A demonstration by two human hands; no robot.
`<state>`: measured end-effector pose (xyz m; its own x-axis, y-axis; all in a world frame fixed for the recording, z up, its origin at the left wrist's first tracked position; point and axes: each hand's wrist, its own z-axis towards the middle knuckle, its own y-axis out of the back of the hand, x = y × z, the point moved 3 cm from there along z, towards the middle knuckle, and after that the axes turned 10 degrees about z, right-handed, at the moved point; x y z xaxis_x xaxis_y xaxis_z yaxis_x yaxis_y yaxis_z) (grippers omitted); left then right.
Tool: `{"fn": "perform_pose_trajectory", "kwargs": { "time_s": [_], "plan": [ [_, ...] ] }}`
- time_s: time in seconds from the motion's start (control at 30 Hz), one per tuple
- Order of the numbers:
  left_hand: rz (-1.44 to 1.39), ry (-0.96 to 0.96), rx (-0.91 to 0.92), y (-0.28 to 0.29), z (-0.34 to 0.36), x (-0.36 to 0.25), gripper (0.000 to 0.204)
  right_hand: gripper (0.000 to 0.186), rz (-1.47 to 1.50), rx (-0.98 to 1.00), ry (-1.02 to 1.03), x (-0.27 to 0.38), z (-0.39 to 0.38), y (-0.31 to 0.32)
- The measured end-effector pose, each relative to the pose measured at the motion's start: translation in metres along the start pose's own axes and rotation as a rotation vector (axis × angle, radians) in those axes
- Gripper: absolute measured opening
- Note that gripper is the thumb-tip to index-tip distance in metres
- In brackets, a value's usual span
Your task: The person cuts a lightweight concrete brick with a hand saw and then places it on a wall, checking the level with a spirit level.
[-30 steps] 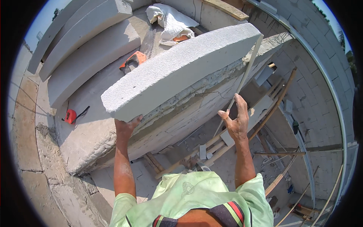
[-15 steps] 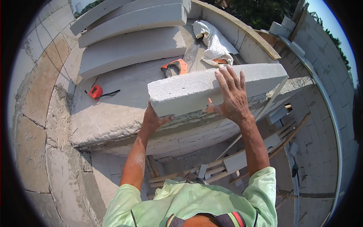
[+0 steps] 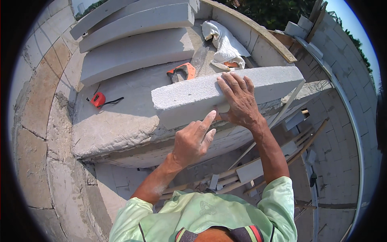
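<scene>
A long, curved aerated-concrete block point(image 3: 189, 97) is lying along the rough edge of the concrete ledge point(image 3: 125, 127), with the right hand point(image 3: 240, 104) resting spread over it, fingers on the top and thumb at the front face. The left hand point(image 3: 188, 142) is holding nothing visible, its index finger extending toward that thumb and the others partly curling. Porous and stiff, the block is probably feeling bulky, dusty and chip-prone at its corners, so support under both ends is seeming safer than pinching an edge.
</scene>
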<state>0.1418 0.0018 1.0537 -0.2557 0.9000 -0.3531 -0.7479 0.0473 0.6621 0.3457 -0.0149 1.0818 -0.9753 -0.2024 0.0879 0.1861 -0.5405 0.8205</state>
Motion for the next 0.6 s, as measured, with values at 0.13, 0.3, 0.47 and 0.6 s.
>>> {"fn": "perform_pose_trajectory", "kwargs": {
  "time_s": [0.13, 0.3, 0.47, 0.6],
  "plan": [
    [0.073, -0.053, 0.141, -0.025, 0.031, 0.009, 0.053, 0.113, -0.023, 0.113, -0.046, 0.000, -0.003, 0.000],
    [0.134, -0.056, 0.267, -0.037, 0.031, 0.028, 0.018, 0.119, 0.000, 0.065, -0.042, -0.001, -0.003, -0.001],
    [0.044, 0.016, 0.282, -0.039, 0.015, 0.034, 0.020, 0.110, -0.005, 0.085, -0.038, -0.003, -0.003, -0.005],
    [-0.109, 0.101, 0.286, -0.037, -0.030, 0.045, 0.030, 0.102, -0.070, 0.100, -0.036, -0.004, -0.003, -0.006]
  ]
}}
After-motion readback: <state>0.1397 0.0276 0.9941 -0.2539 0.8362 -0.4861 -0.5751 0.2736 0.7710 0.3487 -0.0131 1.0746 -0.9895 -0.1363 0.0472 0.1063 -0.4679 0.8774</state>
